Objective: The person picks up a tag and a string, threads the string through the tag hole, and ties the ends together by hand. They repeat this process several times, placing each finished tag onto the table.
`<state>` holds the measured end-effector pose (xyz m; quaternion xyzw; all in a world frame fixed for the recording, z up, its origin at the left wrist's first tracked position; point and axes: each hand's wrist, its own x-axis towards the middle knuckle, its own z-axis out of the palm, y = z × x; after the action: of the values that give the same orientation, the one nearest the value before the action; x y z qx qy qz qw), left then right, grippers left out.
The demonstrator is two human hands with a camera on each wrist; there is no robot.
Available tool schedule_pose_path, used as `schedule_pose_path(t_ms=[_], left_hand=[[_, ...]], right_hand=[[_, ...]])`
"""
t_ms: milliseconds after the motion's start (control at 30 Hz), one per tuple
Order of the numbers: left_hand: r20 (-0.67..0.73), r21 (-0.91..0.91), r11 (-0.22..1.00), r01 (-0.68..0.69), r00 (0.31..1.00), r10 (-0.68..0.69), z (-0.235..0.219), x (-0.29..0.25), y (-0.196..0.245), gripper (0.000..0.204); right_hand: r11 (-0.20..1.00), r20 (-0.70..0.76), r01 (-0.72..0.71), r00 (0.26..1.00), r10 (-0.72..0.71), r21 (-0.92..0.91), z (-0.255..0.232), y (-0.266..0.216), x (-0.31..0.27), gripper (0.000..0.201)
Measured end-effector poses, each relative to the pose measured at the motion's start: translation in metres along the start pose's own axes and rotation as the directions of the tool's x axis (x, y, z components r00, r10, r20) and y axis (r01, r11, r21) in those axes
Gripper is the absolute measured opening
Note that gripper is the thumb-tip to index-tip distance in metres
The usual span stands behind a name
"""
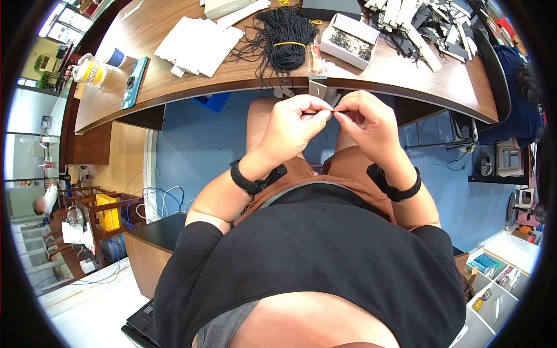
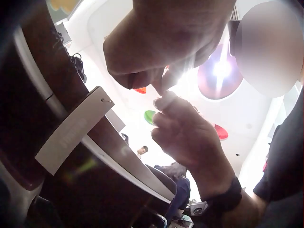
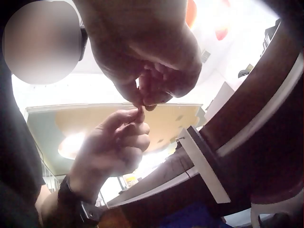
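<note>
My left hand (image 1: 296, 124) and right hand (image 1: 371, 124) meet fingertip to fingertip over my lap, just off the table's front edge. Between them both pinch a small, thin dark piece (image 1: 332, 110), mostly hidden by the fingers; I cannot tell its kind. In the left wrist view, the right hand (image 2: 183, 128) has its thumb and forefinger together below the left one. Seen from the right wrist, the left hand (image 3: 114, 142) pinches with its other fingers curled. Beyond the hands, a pale rectangular hang tag (image 2: 76, 130) with a small hole juts out at the table edge.
On the wooden table (image 1: 156, 87) lie white sheets (image 1: 200, 45), a banded bundle of black cords (image 1: 284, 46), a white box of small dark pieces (image 1: 350, 42) and a heap of tags with black strings (image 1: 426, 29). A teal phone-like slab (image 1: 134, 83) and a plastic cup (image 1: 90, 71) stand left.
</note>
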<state>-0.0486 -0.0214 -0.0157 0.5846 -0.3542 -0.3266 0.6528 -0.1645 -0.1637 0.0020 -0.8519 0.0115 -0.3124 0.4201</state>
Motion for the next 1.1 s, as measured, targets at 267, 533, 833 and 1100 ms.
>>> schedule_pose_path(t_ms=[267,533,833,1100], left_hand=[[-0.018,-0.012,1.0,-0.012,1.0,0.012,0.0,0.002,0.001,0.013],[-0.028,0.018,1.0,0.001,1.0,0.0,0.003,0.0,0.003,0.013],[-0.025,0.02,0.999,0.034,0.999,-0.033,-0.001,0.001,-0.003,0.012],[-0.041,0.014,0.999,0.047,0.998,-0.047,-0.011,0.006,-0.015,0.012]], right_hand=[[0.99,0.004,-0.121,0.993,0.121,0.071,-0.007,0.0,-0.004,0.02],[0.898,-0.04,-0.264,0.954,0.296,0.352,-0.002,0.007,-0.011,0.01],[0.83,0.066,-0.41,0.906,0.417,0.378,-0.003,0.014,-0.008,0.016],[0.889,-0.106,-0.424,0.889,0.445,0.174,0.006,0.012,-0.008,0.009]])
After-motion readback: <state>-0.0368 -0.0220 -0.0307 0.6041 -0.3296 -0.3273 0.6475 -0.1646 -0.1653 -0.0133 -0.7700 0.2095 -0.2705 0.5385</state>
